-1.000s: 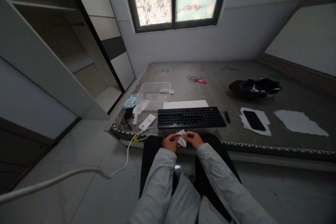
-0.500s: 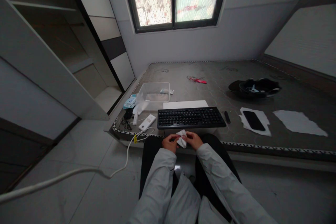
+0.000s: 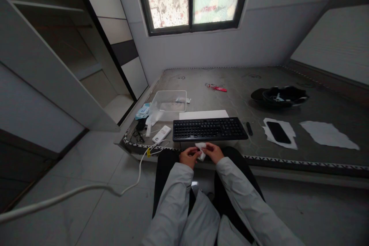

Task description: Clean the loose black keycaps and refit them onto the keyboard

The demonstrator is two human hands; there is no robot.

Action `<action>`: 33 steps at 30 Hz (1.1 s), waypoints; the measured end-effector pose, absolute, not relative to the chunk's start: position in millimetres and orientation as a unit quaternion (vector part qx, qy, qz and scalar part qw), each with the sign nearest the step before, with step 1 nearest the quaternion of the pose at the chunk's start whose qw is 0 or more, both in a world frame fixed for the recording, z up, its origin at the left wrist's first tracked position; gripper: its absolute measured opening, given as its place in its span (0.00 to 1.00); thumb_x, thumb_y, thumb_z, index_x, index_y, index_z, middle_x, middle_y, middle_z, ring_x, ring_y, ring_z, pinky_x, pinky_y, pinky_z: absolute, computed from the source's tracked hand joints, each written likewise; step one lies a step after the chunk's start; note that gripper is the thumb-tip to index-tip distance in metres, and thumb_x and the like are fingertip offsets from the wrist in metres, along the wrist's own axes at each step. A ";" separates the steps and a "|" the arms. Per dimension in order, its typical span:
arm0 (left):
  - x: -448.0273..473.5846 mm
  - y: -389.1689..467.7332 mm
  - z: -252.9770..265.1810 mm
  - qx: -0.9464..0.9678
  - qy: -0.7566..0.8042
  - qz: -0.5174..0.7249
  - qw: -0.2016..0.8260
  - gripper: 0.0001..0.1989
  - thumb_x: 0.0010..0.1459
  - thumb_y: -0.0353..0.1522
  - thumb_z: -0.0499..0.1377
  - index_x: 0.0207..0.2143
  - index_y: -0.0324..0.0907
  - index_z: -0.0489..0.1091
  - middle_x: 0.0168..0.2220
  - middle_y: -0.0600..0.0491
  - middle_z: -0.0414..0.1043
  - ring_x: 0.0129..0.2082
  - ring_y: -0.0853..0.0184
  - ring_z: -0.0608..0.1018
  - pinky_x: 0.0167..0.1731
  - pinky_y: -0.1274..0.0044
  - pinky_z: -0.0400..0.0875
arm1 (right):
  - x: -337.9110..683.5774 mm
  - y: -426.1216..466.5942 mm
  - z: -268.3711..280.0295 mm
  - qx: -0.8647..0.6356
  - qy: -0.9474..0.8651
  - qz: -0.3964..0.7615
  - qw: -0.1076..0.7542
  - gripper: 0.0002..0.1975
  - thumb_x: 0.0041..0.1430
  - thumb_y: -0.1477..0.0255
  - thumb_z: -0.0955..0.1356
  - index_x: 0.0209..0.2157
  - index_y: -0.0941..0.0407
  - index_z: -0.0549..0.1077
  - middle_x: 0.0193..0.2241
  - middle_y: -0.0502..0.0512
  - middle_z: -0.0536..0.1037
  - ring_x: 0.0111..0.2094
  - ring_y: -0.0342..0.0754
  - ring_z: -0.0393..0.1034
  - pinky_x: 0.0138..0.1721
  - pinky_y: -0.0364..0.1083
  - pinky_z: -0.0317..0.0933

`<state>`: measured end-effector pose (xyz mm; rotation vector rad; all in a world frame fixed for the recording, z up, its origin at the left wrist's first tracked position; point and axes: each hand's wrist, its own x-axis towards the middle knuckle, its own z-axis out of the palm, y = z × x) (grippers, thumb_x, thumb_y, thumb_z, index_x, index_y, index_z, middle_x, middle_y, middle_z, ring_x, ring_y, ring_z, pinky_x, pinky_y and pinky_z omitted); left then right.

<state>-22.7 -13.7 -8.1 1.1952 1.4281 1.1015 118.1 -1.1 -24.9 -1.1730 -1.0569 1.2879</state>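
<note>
In front of the keyboard's near edge, both hands meet over my lap around a crumpled white tissue point(image 3: 203, 156). My right hand point(image 3: 215, 153) pinches the tissue from the right with its fingertips. From the left, my left hand point(image 3: 188, 157) is closed, thumb and fingers pressed at the tissue's edge. Whether something small is wrapped in it, I cannot make out. Just beyond the hands a black keyboard point(image 3: 210, 129) lies on the mattress, with a white sheet or box point(image 3: 204, 114) behind it.
To the left are a clear plastic box point(image 3: 168, 102), a blue packet point(image 3: 143, 111) and a white power strip point(image 3: 162, 134) with its cable. On the right lie a small black stick point(image 3: 249, 128), a phone point(image 3: 278, 132) on paper, another paper point(image 3: 329, 134) and a black cap point(image 3: 279, 97).
The tissue has been turned and bunched narrower between my fingers. My left hand has shifted slightly right, and my right fingers now cover more of the tissue.
</note>
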 end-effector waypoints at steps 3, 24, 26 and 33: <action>-22.4 -12.8 -8.6 0.490 0.582 0.456 0.462 0.17 0.38 0.37 0.64 0.32 0.38 0.74 0.26 0.52 0.75 0.10 0.81 0.62 0.07 0.86 0.57 | 117.3 1.0 -29.8 -0.473 -0.385 0.580 0.541 0.21 0.33 0.61 0.74 0.32 0.56 0.73 0.31 0.55 0.78 0.35 0.52 0.72 0.39 0.49 0.64; -26.2 -13.8 -9.5 0.545 0.586 0.455 0.390 0.14 0.40 0.36 0.62 0.32 0.40 0.75 0.24 0.55 0.75 0.10 0.79 0.63 0.10 0.85 0.56 | 114.7 -3.6 -26.4 -0.467 -0.399 0.633 0.471 0.24 0.37 0.56 0.71 0.33 0.58 0.76 0.27 0.54 0.78 0.29 0.49 0.72 0.36 0.49 0.65; -25.9 -14.4 -9.8 0.553 0.586 0.451 0.385 0.14 0.40 0.36 0.62 0.32 0.40 0.75 0.24 0.54 0.75 0.11 0.79 0.63 0.11 0.84 0.57 | 116.0 -3.6 -25.6 -0.473 -0.411 0.629 0.460 0.25 0.35 0.55 0.71 0.34 0.58 0.76 0.27 0.55 0.78 0.29 0.50 0.72 0.35 0.49 0.64; -23.7 -15.7 -8.5 0.585 0.586 0.435 0.353 0.13 0.38 0.36 0.64 0.29 0.41 0.75 0.24 0.55 0.74 0.14 0.78 0.63 0.15 0.84 0.58 | 117.8 -2.7 -24.8 -0.502 -0.480 0.556 0.457 0.24 0.40 0.53 0.68 0.32 0.59 0.76 0.28 0.56 0.78 0.31 0.51 0.71 0.34 0.48 0.64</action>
